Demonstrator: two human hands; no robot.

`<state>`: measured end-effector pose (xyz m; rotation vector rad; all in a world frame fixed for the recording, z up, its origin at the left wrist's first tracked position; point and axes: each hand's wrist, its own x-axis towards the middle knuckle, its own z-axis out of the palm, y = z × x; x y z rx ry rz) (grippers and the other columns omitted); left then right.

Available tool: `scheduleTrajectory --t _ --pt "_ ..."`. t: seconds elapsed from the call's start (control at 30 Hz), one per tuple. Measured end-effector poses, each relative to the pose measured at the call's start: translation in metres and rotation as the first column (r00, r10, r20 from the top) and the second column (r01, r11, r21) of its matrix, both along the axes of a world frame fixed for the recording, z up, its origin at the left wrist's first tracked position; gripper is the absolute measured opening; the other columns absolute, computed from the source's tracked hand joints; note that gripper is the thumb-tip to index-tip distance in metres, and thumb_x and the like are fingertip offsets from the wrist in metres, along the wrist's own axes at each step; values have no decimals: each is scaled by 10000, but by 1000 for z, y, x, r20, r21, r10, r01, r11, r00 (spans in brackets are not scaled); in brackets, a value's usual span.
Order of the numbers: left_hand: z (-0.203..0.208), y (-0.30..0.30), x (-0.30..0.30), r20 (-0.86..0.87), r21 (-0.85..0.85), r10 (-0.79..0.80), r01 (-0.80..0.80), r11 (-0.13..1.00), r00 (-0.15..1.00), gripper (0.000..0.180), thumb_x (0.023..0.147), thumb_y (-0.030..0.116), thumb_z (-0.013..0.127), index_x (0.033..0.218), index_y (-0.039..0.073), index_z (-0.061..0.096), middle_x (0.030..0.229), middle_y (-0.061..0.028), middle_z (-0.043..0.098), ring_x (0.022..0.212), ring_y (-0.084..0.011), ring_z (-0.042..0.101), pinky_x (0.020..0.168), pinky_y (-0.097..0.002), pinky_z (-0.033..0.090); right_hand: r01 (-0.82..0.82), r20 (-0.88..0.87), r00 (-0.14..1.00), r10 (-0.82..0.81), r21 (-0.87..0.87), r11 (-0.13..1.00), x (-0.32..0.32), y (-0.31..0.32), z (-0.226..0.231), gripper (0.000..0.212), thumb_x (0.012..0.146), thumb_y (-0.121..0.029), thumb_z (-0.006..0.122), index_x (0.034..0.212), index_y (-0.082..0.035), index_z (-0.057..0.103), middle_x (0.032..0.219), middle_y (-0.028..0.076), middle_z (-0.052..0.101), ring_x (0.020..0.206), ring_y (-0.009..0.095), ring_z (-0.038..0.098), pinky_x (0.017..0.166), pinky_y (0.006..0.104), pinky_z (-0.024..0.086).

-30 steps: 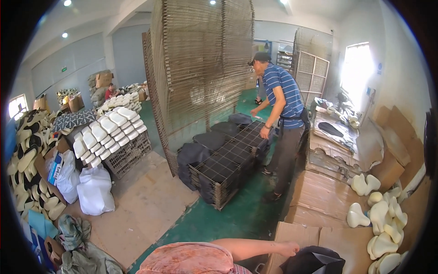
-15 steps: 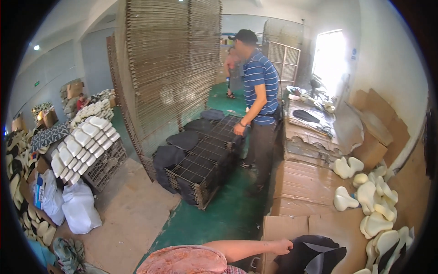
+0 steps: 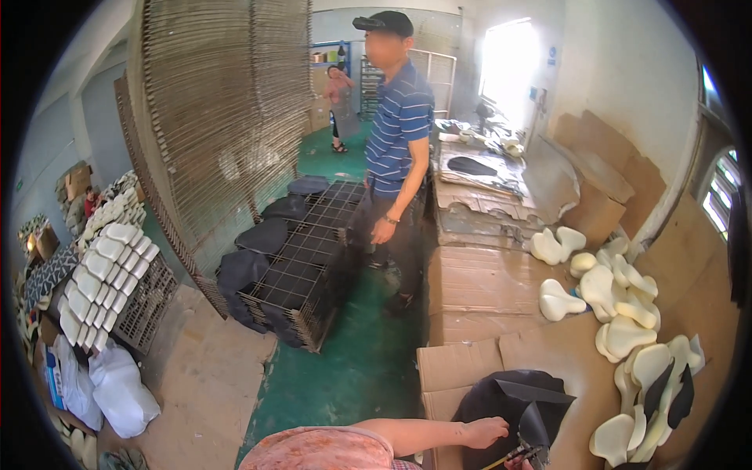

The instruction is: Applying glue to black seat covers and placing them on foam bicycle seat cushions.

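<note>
My left hand (image 3: 486, 432) reaches in from the lower edge, over black fabric pieces (image 3: 490, 397) on the cardboard-covered bench. Its fingers are curled together, and whether they pinch the fabric is unclear. A dark grey flap (image 3: 533, 424) stands up just right of these fingertips. Partly cut off at the bottom edge, my right hand (image 3: 517, 464) is closed around what looks like a metal spray gun (image 3: 526, 450) with a yellowish hose. Its nozzle is close to the flap. Cream saddle-shaped foam pads (image 3: 631, 333) lie to the right of the fabric.
A wire rack (image 3: 317, 270) with black pieces stands on the green floor beyond the bench. A person in a striped shirt (image 3: 403, 117) stands beside it. Tall wire racks (image 3: 207, 117) rise at the left. Stacked white pads (image 3: 110, 274) and white bags (image 3: 121, 392) are farther left.
The view has swung right. My right hand and the spray gun have come into sight at the bottom. The co-worker's hand has left the wire rack, and that person now stands more upright.
</note>
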<state>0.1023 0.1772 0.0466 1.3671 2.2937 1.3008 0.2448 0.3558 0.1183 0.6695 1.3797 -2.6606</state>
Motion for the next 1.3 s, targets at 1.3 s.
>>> scheduleTrajectory --t 1.3 --pt "12 53 1 -286 -480 233 -349 805 930 543 842 330 607 1324 126 460 1384 -184 361 1208 -323 374 936 -458 357 100 -27 995 -96 288 952 88 55 29 133 888 -97 583 1001 -39 623 920 94 651 841 202 628 798 348 518"
